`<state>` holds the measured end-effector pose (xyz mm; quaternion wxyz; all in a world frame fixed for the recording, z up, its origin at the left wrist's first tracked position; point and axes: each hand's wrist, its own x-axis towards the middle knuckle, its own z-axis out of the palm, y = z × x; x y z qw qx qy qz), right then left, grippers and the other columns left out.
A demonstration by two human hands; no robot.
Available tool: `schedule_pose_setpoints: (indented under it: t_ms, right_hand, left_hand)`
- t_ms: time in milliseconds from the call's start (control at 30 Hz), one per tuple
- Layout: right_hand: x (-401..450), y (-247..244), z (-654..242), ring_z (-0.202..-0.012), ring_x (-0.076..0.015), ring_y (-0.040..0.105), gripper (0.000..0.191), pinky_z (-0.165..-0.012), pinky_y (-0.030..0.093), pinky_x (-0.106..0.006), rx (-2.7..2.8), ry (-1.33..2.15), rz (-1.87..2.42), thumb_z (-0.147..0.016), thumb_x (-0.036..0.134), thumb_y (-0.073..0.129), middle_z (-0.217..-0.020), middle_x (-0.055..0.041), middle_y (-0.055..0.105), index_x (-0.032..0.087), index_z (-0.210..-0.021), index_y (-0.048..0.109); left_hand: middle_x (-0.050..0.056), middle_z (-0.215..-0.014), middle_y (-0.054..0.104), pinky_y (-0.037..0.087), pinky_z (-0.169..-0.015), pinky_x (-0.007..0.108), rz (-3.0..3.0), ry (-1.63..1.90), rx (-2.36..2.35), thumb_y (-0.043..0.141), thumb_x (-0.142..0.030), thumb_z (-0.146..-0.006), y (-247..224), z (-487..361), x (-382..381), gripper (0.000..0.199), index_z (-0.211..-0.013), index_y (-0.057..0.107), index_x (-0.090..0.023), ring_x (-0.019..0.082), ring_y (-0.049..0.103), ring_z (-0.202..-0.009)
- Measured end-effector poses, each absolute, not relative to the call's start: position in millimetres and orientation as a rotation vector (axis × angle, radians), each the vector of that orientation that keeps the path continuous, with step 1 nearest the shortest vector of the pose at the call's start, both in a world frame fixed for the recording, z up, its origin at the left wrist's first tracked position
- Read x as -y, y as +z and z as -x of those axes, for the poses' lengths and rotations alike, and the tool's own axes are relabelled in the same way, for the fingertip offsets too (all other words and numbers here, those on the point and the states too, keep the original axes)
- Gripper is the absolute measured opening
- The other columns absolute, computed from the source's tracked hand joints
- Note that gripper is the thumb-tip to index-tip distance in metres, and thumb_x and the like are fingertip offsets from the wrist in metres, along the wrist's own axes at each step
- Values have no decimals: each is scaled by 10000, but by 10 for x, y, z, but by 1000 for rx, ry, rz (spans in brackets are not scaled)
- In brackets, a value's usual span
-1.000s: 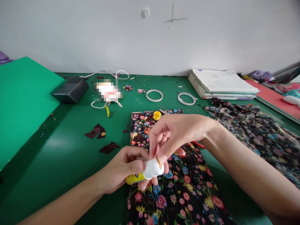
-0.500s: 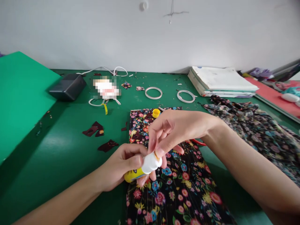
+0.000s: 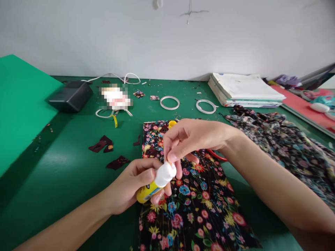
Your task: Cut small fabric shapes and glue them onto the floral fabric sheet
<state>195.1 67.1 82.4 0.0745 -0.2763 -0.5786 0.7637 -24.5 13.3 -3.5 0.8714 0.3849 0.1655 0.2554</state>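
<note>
A small yellow bottle with a white top, which looks like a glue bottle (image 3: 149, 191), lies tilted in my left hand (image 3: 136, 184), its top pointing up and to the right. My left fingers wrap round its body. Over the white top, my right hand (image 3: 188, 141) bends down with thumb and forefinger pinched at the tip. A tiny orange bit shows under the thumb; what it is I cannot make out. Beneath both hands spreads black floral fabric (image 3: 183, 219). A yellow cap (image 3: 172, 124) sits near the fabric's far edge, partly hidden by my right hand.
Dark fabric scraps (image 3: 117, 162) lie left of the floral piece. Red handles (image 3: 217, 156) show beside my right wrist. Two white rings (image 3: 169, 103), a book stack (image 3: 247, 89) and a black box (image 3: 71, 97) stand farther back. Crumpled floral cloth (image 3: 282, 143) lies right.
The bottle and both hands have shifted slightly left and up. My right fingers still pinch at the white top. The whole view has moved a little.
</note>
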Motion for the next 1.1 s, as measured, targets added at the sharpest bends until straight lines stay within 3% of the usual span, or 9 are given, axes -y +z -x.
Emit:
schedule_pose_setpoints:
  t_ms: [167, 533, 733, 833, 1100]
  right_hand:
    - [-663, 851, -1949, -549, -46, 670, 136, -412, 397, -112, 1789, 2173, 891, -882, 186, 715, -617, 57, 710, 153, -765, 655]
    - [-691, 987, -2105, -696, -109, 731, 121, -480, 450, -169, 2040, 1642, 1235, -888, 265, 660, -790, -3, 760, 180, -811, 699]
    - [-866, 837, -2260, -470, -74, 581, 165, -506, 430, -225, 2311, 973, 1635, -878, 266, 646, -616, 19, 687, 169, -780, 736]
    - [-947, 709, -2316, -428, -75, 530, 168, -510, 417, -247, 2317, 915, 1734, -861, 251, 637, -598, 8, 669, 143, -804, 753]
    - [-981, 567, -2273, -496, -90, 559, 163, -540, 392, -233, 2408, 844, 1700, -827, 234, 634, -610, 0, 676, 144, -808, 769]
  left_hand:
    - [64, -726, 715, 425, -505, 169, -818, 548, -342, 706, -514, -890, -44, 245, -132, 402, -935, 714, -115, 68, 540, -504]
    - [74, -751, 753, 466, -544, 170, -776, 500, -337, 745, -488, -866, -3, 246, -133, 363, -863, 736, -125, 64, 565, -515]
    - [55, -790, 757, 469, -534, 173, -885, 346, -449, 841, -455, -772, -19, 265, -60, 322, -912, 782, -171, 102, 634, -587]
    - [17, -759, 713, 463, -544, 180, -964, 315, -510, 846, -487, -747, -5, 261, -22, 347, -907, 790, -183, 96, 609, -581]
    - [27, -785, 724, 400, -575, 189, -1175, 274, -552, 804, -479, -792, 60, 254, -24, 320, -917, 789, -185, 124, 591, -664]
